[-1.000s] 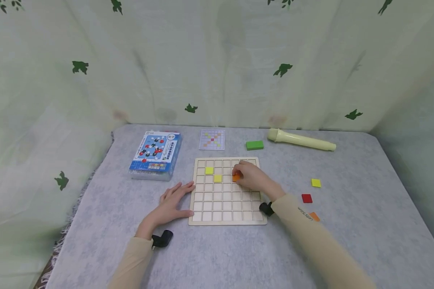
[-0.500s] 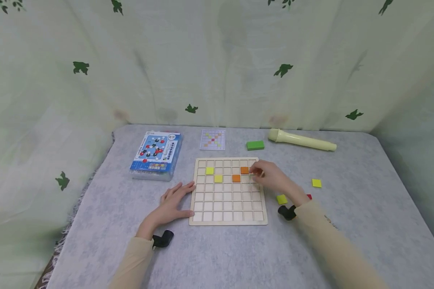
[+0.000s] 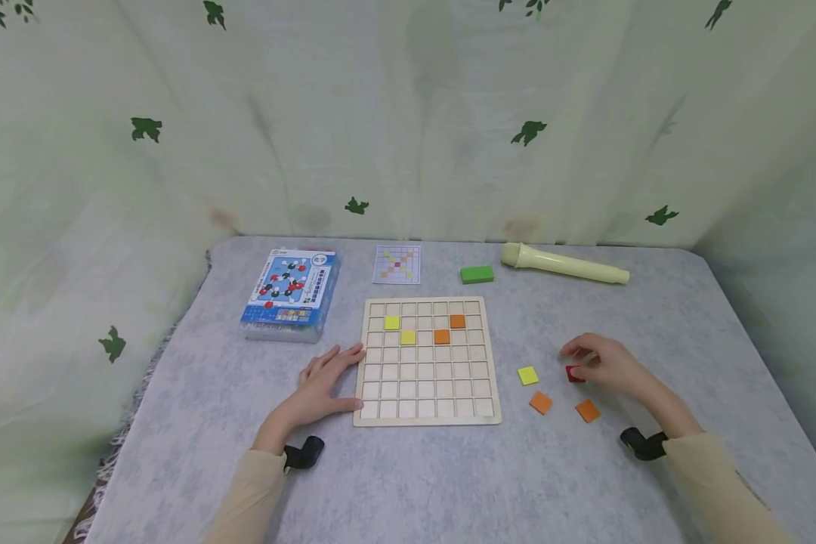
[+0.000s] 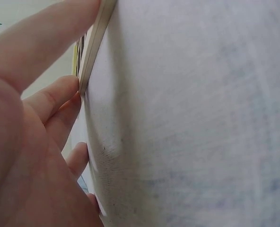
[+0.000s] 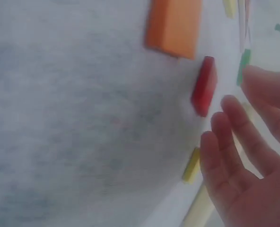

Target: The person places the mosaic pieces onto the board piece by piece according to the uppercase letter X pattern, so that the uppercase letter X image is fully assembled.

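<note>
The left hand (image 3: 316, 391) is resting with its fingers spread, the fingertips touching the left edge of the wooden grid board (image 3: 416, 390). To the board's right, the red tile (image 3: 572, 374) is lying on the gray cloth (image 3: 449, 483). The right hand (image 3: 610, 367) is hovering beside it with loosely bent fingers, gripping nothing; the right wrist view is showing a gap to the tile. Two loose orange tiles (image 3: 540, 403) are lying nearer, while two yellow squares (image 3: 408, 338) are occupying cells in the board's far left part.

head: high, forward-down | wrists: low, close | head+right share: red tile (image 5: 205, 87)
</note>
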`<state>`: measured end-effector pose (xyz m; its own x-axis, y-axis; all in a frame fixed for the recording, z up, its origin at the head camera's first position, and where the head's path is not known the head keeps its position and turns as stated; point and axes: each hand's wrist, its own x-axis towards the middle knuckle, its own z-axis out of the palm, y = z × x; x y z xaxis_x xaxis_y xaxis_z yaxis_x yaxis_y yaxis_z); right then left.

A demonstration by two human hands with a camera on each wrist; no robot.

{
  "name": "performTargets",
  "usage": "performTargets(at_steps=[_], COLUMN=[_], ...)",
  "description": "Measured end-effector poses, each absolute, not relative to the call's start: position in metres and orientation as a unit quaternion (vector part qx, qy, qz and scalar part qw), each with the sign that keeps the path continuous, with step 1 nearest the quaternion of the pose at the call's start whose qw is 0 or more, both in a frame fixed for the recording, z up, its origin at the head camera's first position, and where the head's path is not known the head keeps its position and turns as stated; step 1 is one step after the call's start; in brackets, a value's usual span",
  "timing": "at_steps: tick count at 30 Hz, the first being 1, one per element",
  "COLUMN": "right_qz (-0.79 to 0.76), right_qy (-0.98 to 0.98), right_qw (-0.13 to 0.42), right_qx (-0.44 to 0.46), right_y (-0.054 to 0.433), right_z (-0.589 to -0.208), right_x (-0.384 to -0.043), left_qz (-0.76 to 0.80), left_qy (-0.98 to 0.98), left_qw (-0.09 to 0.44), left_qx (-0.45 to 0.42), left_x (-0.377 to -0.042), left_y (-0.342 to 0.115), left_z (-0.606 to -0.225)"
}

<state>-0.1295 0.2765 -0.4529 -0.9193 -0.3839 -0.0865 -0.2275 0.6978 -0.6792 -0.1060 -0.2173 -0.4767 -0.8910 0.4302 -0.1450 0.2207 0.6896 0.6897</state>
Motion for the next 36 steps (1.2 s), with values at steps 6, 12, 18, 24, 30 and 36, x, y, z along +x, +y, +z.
performTargets(at_steps=[6, 12, 18, 24, 30, 36], right_qz=[-0.306, -0.303, -0.334, -0.351, -0.323, -0.274], right_qy=[0.928, 0.931, 0.914, 0.893, 0.885, 0.890], right_qw=[0.115, 0.103, 0.107, 0.124, 0.127, 0.132], right_qx=[-0.181, -0.178, -0.205, -0.253, -0.311, -0.338], right_y=[0.279, 0.264, 0.223, 0.167, 0.108, 0.072], right_z=[-0.461, -0.457, -0.450, -0.446, -0.447, -0.450], right_x=[-0.122, -0.129, -0.145, -0.160, -0.174, -0.180], left_qz=[0.350, 0.349, 0.348, 0.344, 0.343, 0.345], left_qy=[0.908, 0.908, 0.909, 0.910, 0.911, 0.910], left_qw=[0.145, 0.144, 0.143, 0.144, 0.146, 0.148], left_qx=[0.181, 0.182, 0.182, 0.179, 0.175, 0.174], left_x=[-0.105, -0.105, -0.106, -0.106, -0.105, -0.105], left_y=[-0.218, -0.219, -0.219, -0.219, -0.218, -0.218], left_z=[-0.478, -0.479, -0.480, -0.479, -0.477, -0.477])
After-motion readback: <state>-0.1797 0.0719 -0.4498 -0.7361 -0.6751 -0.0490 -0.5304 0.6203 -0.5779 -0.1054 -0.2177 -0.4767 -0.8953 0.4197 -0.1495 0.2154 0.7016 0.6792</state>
